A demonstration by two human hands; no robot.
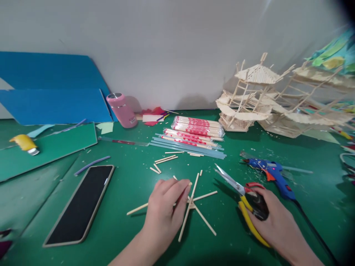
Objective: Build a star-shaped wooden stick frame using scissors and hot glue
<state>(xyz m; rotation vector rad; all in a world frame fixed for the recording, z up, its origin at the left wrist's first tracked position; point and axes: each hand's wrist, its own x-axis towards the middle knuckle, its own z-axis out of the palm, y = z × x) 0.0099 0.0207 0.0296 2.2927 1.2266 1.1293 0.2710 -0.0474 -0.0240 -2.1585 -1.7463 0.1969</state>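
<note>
A star of thin wooden sticks (194, 205) lies flat on the green mat (133, 192), near its front edge, several sticks crossing at one joint. The left hand (163, 207) rests over the star's left side, thumb and forefinger pinched together on a short stick at the crossing. The joint looks delicate; I cannot tell whether the glue has set, so a firm press or a sideways nudge from those fingers could skew the spokes or break them apart.

To the right, well apart from the star, the right hand (273, 221) lies on a pair of scissors (244, 197) with yellow and red handles, fingers curled around the handles. The blades stand apart and point left, towards the star and the left hand. If the scissors slide that way, the tips could knock a spoke or catch a finger.

Just behind the scissors lies a blue glue gun (270, 173) with a red light showing, so it is likely hot; its cord (313, 229) runs past the right wrist. A snag on that cord could drag the nozzle across the mat.

Farther back are loose offcuts (163, 160), packs of wrapped chopsticks (196, 131), a pink bottle (122, 110), a phone (81, 203) at the left, and stick-built pavilion models (249, 99) by the wall.
</note>
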